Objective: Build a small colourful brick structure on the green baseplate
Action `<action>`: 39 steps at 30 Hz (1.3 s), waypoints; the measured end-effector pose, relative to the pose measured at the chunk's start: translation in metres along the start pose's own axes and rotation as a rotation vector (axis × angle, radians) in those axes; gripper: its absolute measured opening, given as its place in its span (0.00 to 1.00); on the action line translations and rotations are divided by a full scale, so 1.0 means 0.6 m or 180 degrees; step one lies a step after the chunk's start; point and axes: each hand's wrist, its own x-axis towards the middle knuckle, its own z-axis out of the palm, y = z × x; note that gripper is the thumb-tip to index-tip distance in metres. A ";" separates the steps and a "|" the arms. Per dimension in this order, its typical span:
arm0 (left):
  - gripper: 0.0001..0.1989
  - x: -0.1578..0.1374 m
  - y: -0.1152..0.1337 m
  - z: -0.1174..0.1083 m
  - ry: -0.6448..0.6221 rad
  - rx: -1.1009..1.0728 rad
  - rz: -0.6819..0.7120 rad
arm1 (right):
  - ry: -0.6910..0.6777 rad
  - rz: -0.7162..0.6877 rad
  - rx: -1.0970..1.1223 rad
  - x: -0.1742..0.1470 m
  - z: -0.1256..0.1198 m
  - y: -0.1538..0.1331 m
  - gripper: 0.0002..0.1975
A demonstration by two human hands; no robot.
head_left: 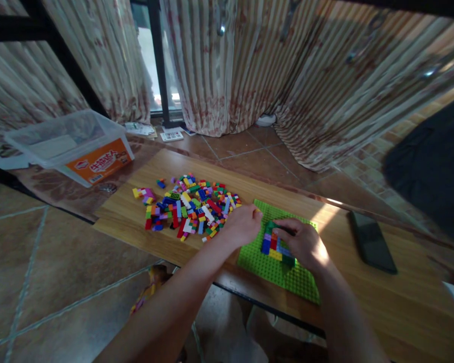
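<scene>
A green studded baseplate (257, 269) lies on the table, bearing a small structure of coloured toy bricks (274, 245) in blue, red, yellow, purple and green. My right hand (301, 243) reaches over the structure from the right, its thumb and fingers closed at a dark green brick (269, 227) on the far side. Just left of it, my left hand (244, 224) hovers above the baseplate's left edge with its fingers curled together. A small orange-yellow spot shows at its fingertips, too small to name. Beside that hand spreads a pile of loose toy bricks (196, 204).
The wooden table (136, 222) carries a dark phone (371, 242) at the right. Behind its left end stands a clear plastic bin (75, 146) with an orange label. Papers (171, 135) lie near striped curtains (227, 65). A dark rounded shape (431, 166) fills the right edge.
</scene>
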 end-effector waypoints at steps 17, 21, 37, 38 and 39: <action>0.15 0.001 -0.008 0.013 0.0266 -0.0089 0.0408 | 0.0231 -0.0292 0.0182 -0.003 0.012 0.008 0.11; 0.17 0.006 -0.012 0.013 0.0421 -0.0070 0.0567 | 0.0286 -0.0108 0.0567 -0.008 0.013 0.013 0.14; 0.17 0.021 -0.017 0.048 -0.0047 -0.1324 0.0339 | 0.0594 -0.0160 0.1270 -0.029 -0.016 -0.011 0.15; 0.17 0.019 -0.016 0.049 -0.0088 -0.1392 0.0323 | 0.0546 -0.0193 0.1245 -0.033 -0.016 -0.015 0.16; 0.18 0.019 -0.015 0.051 -0.0125 -0.1433 0.0318 | 0.0498 -0.0228 0.1217 -0.037 -0.015 -0.018 0.18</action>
